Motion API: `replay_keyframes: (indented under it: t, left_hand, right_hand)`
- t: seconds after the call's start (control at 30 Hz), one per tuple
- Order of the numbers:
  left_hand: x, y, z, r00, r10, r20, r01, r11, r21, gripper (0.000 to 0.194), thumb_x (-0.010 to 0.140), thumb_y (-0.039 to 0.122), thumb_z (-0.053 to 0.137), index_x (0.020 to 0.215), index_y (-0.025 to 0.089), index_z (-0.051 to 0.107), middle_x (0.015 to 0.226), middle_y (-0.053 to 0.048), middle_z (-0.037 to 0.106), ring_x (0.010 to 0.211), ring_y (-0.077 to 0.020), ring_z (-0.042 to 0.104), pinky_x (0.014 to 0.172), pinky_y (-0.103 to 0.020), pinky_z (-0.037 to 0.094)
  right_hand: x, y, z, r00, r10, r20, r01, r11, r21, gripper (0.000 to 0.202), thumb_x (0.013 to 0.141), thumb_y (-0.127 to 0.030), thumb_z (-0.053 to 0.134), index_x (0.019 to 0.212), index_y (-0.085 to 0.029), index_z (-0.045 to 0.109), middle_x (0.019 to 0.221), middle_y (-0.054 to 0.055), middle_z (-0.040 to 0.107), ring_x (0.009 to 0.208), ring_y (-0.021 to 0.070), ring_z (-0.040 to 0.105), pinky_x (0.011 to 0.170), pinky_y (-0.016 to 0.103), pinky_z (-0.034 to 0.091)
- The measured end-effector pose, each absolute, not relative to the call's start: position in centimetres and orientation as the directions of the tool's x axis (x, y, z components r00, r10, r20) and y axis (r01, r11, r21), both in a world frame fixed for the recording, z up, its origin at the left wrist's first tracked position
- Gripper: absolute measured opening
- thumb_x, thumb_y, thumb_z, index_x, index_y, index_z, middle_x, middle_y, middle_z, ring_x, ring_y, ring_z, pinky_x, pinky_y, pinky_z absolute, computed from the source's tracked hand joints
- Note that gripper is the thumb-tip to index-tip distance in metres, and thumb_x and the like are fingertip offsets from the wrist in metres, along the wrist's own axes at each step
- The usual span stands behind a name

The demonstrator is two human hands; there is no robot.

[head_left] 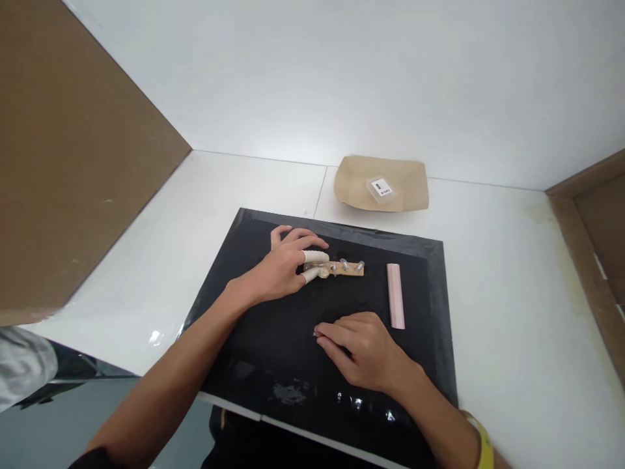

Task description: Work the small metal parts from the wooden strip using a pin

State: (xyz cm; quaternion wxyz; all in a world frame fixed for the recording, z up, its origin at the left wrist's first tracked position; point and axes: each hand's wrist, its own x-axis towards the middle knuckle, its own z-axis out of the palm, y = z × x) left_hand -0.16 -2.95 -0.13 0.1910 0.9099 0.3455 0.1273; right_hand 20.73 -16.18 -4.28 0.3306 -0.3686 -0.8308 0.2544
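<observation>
My left hand (286, 264) wears white finger covers on its thumb and index finger. Those two fingers close on the left end of a narrow wooden strip (355, 270) on the black mat, while the other fingers are spread. Several small clear, shiny pieces (344, 264) stand along the strip, and a pale round bit (324, 273) shows by the thumb tip. Lower and to the right, my right hand (364, 345) is closed in a pinch over the mat. A tiny glinting tip (315, 334) shows at its fingertips, too small to name.
A pink ridged bar (396, 296) lies to the right on the black mat (273, 352). Behind the mat, a brown paper tray (351, 185) holds a small clear labelled case (381, 189). Brown panels (73, 143) stand at left and right of the white table (508, 293).
</observation>
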Motion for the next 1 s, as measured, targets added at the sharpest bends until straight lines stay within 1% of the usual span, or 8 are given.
replay_keyframes:
  t: [0.2,0.33,0.53,0.6,0.7,0.8,0.87,1.0]
  left_hand:
    - [-0.1,-3.3,0.1,0.725,0.684,0.082,0.598,-0.683,0.42,0.031,0.093,0.01,0.059,0.114,0.028,0.073,0.137,-0.004,0.069,0.136,-0.029,0.053,0.118,-0.059,0.018]
    - [0.0,-3.4,0.2,0.728,0.683,0.063,0.604,-0.682,0.412,0.042,0.089,0.004,0.056,0.118,0.028,0.072,0.14,-0.005,0.067,0.138,-0.0302,0.051,0.118,-0.06,0.018]
    - [0.1,-3.4,0.2,0.745,0.666,0.037,0.599,-0.693,0.402,0.05,0.085,-0.002,0.052,0.121,0.028,0.069,0.145,-0.004,0.064,0.143,-0.029,0.047,0.118,-0.059,0.017]
    - [0.2,-3.5,0.3,0.742,0.669,0.031,0.601,-0.685,0.413,0.044,0.088,0.002,0.055,0.12,0.028,0.069,0.146,-0.004,0.063,0.144,-0.0294,0.045,0.118,-0.059,0.017]
    - [0.3,-3.8,0.5,0.716,0.697,0.038,0.618,-0.657,0.432,0.033,0.093,0.018,0.066,0.124,0.028,0.067,0.149,-0.006,0.061,0.145,-0.0321,0.043,0.118,-0.058,0.019]
    - [0.3,-4.1,0.6,0.67,0.739,0.075,0.65,-0.632,0.422,0.039,0.091,0.032,0.076,0.128,0.028,0.065,0.149,-0.008,0.061,0.145,-0.0338,0.044,0.116,-0.057,0.021]
    - [0.2,-4.3,0.5,0.629,0.768,0.118,0.679,-0.617,0.398,0.036,0.09,0.035,0.078,0.123,0.027,0.068,0.147,-0.008,0.063,0.144,-0.0346,0.045,0.114,-0.056,0.023]
    - [0.2,-4.7,-0.3,0.553,0.798,0.239,0.721,-0.603,0.342,0.025,0.088,0.035,0.08,0.109,0.025,0.072,0.142,-0.01,0.066,0.141,-0.0363,0.048,0.11,-0.058,0.025]
  right_hand:
    - [20.7,-16.0,-4.3,-0.508,0.78,0.366,0.446,0.601,-0.663,0.018,0.105,-0.022,0.053,0.106,-0.016,0.07,0.078,0.001,0.075,0.061,0.0138,0.067,0.062,0.028,0.043]
    - [20.7,-16.0,-4.2,-0.512,0.779,0.362,0.453,0.603,-0.657,0.019,0.106,-0.022,0.052,0.107,-0.016,0.07,0.078,0.002,0.075,0.061,0.0138,0.067,0.062,0.028,0.043]
    - [20.7,-16.0,-4.3,-0.515,0.78,0.356,0.453,0.6,-0.659,0.019,0.105,-0.022,0.052,0.108,-0.017,0.07,0.08,0.002,0.076,0.063,0.0139,0.068,0.064,0.027,0.044]
    - [20.7,-16.0,-4.3,-0.516,0.782,0.351,0.455,0.597,-0.661,0.019,0.105,-0.022,0.052,0.108,-0.017,0.07,0.079,0.002,0.076,0.062,0.014,0.067,0.063,0.027,0.044]
    - [20.7,-16.0,-4.4,-0.517,0.782,0.349,0.459,0.597,-0.658,0.019,0.106,-0.022,0.051,0.108,-0.017,0.07,0.08,0.002,0.076,0.063,0.0142,0.068,0.063,0.028,0.044]
    - [20.7,-16.1,-4.5,-0.518,0.782,0.348,0.468,0.599,-0.65,0.02,0.106,-0.023,0.051,0.108,-0.016,0.07,0.078,0.001,0.075,0.062,0.0142,0.067,0.062,0.029,0.043]
    - [20.7,-16.1,-4.5,-0.516,0.782,0.35,0.471,0.6,-0.647,0.02,0.106,-0.023,0.052,0.108,-0.016,0.07,0.077,0.001,0.075,0.061,0.0142,0.067,0.062,0.029,0.043]
    - [20.7,-16.1,-4.4,-0.512,0.78,0.36,0.468,0.605,-0.645,0.02,0.106,-0.022,0.051,0.107,-0.016,0.07,0.078,0.002,0.076,0.062,0.0141,0.068,0.063,0.028,0.044]
